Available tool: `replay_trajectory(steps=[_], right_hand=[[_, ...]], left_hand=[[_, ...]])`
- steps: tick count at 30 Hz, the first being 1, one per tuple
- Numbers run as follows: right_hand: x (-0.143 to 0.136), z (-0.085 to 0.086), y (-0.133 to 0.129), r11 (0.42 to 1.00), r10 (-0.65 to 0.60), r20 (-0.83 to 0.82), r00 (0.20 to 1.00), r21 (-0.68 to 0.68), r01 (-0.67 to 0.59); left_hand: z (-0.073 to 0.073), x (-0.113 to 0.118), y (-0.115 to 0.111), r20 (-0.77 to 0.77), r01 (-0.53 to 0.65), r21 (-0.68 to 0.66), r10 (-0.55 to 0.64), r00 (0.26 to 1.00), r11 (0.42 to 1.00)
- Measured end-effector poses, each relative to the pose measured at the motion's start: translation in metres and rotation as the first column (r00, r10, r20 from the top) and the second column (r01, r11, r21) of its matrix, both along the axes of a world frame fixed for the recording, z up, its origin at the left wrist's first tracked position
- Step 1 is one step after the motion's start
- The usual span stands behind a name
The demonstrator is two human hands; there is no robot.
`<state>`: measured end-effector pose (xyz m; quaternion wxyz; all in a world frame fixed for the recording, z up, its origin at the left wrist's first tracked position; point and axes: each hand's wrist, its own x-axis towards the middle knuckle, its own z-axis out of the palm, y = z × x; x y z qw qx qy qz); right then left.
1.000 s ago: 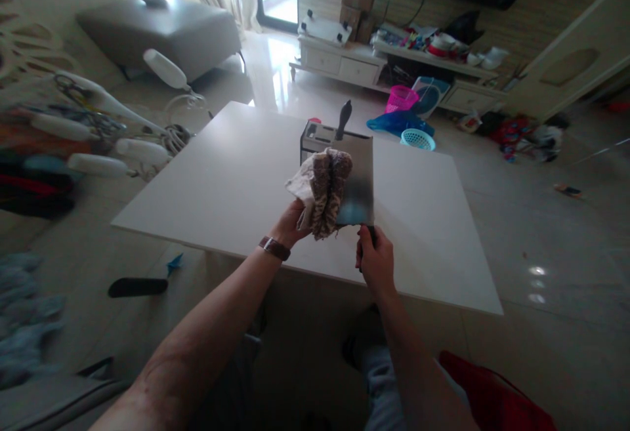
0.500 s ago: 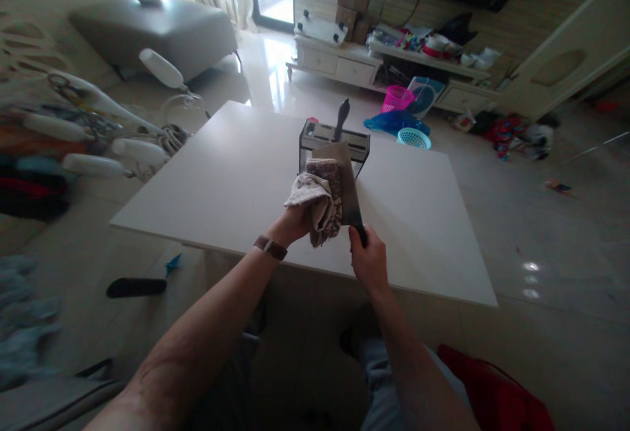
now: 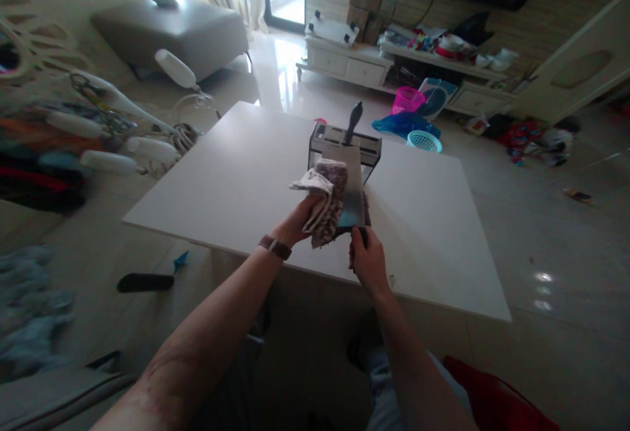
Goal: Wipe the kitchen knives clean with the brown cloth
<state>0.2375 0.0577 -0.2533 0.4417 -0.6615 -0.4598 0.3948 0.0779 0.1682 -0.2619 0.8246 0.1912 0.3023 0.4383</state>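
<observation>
A folded brown and white cloth [image 3: 331, 198] is gripped in my left hand [image 3: 298, 220], whose wrist has a brown strap. My right hand [image 3: 369, 257] is closed round the black handle of a wide-bladed knife [image 3: 352, 185]. The blade points away from me, beside the cloth's right side, and some cloth shows past its right edge. Behind them on the white table [image 3: 221, 168] stands a knife block [image 3: 371, 144] with a black-handled tool [image 3: 355, 116] upright in it.
Beyond the table are a pink basket [image 3: 408, 98], a blue plastic bag [image 3: 401, 124] and a light blue basket [image 3: 424, 141] on the floor. A white lamp [image 3: 174, 68] with several arms stands at the left. Red fabric [image 3: 492, 391] lies at the lower right.
The cloth has shifted left off the blade, and more of the blade's face shows. Part of the cloth now shows at the blade's right edge. The whole view has moved slightly.
</observation>
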Motion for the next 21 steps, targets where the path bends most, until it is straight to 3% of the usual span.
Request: replay_trajectory(steps=[2,7,21], right_hand=[[-0.002,0.000,0.001,1.000,0.009,0.016,1.000,0.017,-0.010],[-0.003,0.000,0.003,0.999,0.024,0.030,0.999,0.029,-0.025],[0.008,0.000,0.005,0.985,0.122,-0.278,0.953,-0.082,-0.150]], left_hand=[[-0.001,0.008,-0.002,-0.074,-0.043,0.024,0.045,0.996,0.999],[0.000,0.022,-0.006,-0.077,-0.217,0.069,0.222,0.972,0.974],[-0.001,0.025,-0.003,-0.099,-0.249,0.099,0.258,0.961,0.964]])
